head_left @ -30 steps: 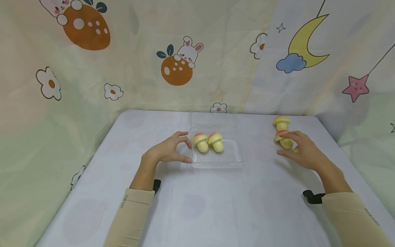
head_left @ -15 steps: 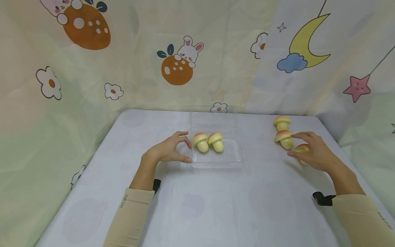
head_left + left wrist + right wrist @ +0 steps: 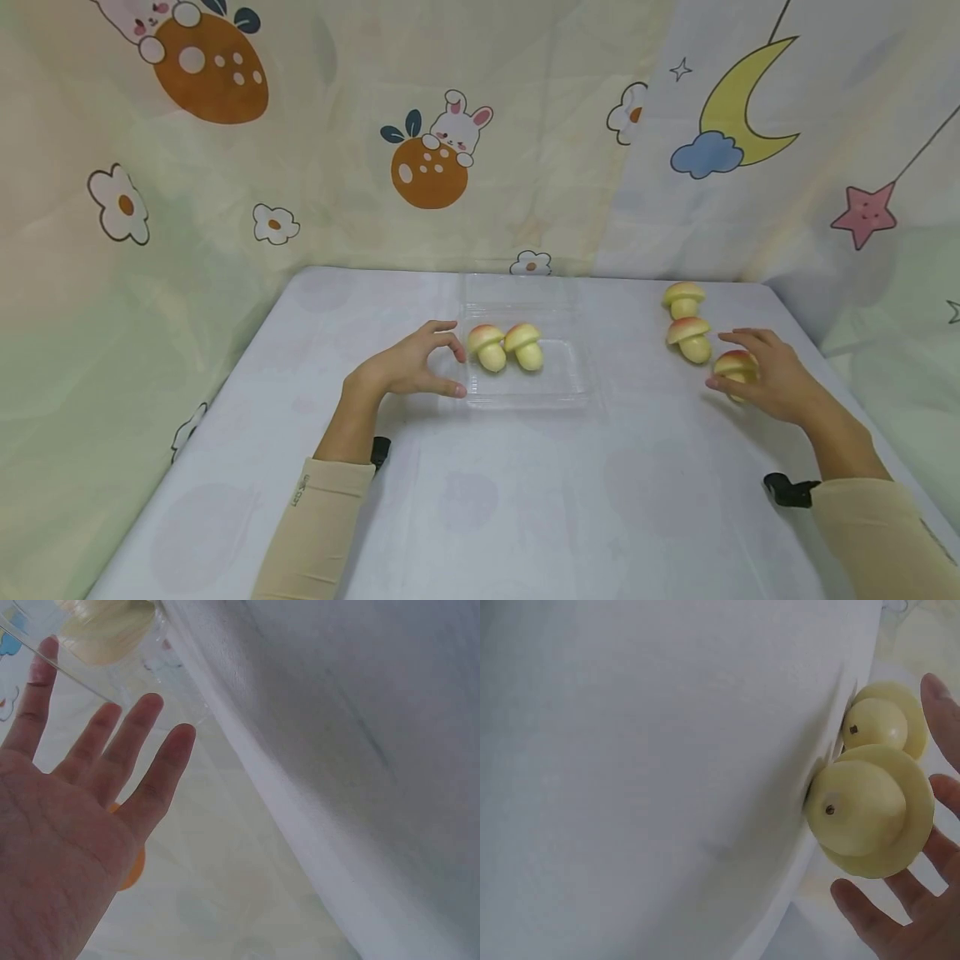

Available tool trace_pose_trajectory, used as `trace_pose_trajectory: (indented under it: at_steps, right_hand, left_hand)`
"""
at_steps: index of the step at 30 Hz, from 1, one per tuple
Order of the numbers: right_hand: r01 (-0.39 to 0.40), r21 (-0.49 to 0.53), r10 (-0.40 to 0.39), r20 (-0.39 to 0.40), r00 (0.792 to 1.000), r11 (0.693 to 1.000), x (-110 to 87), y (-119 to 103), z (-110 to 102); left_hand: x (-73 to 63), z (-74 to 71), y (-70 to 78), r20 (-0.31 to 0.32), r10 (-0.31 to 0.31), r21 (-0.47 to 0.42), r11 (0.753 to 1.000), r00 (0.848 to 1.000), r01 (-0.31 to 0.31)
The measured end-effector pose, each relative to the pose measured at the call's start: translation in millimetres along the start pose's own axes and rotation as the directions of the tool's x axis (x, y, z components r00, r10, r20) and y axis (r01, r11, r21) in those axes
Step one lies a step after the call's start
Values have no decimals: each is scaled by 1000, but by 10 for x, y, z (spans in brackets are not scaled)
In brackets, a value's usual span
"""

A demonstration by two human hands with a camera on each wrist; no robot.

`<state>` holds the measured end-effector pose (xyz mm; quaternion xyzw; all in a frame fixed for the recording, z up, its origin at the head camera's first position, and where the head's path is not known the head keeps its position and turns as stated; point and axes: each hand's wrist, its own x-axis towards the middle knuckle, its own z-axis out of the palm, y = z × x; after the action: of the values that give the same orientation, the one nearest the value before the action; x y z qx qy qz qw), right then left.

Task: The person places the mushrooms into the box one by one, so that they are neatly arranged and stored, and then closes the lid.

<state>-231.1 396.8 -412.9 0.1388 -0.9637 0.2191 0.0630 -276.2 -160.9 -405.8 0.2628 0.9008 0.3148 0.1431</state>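
Note:
A clear plastic box [image 3: 528, 401] stands mid-table with two toy mushrooms [image 3: 525, 347] lying side by side in it, yellow with reddish cap tops. My left hand [image 3: 420, 362] is at the box's left edge, thumb and fingers spread, fingertips right at the wall. On the right, my right hand [image 3: 780, 379] reaches around the nearest loose mushroom [image 3: 731, 367], thumb in front and fingers behind. In the right wrist view the fingers are spread beside this mushroom [image 3: 859, 810], not closed on it. Its right side is hidden by the hand in the head view.
Two more mushrooms, one in the middle [image 3: 690, 340] and one farther back [image 3: 684, 297], lie in line beyond the right hand. The box's clear lid [image 3: 521, 292] lies folded back toward the patterned curtain [image 3: 330, 125]. A white cloth [image 3: 525, 517] covers the table.
My right hand has moved right and toward me, from the middle loose mushroom to the nearest one, uncovering the middle one. The left hand has stayed at the box.

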Motion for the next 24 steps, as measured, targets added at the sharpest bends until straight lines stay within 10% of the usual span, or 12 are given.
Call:
trace_pose_trajectory:
  at_steps: [24]
  right_hand:
    - [-62,-51,63,19,998,997,-94,156,29]
  left_hand:
    - [1,0,1,5,-5,-5,1000,1000,5]
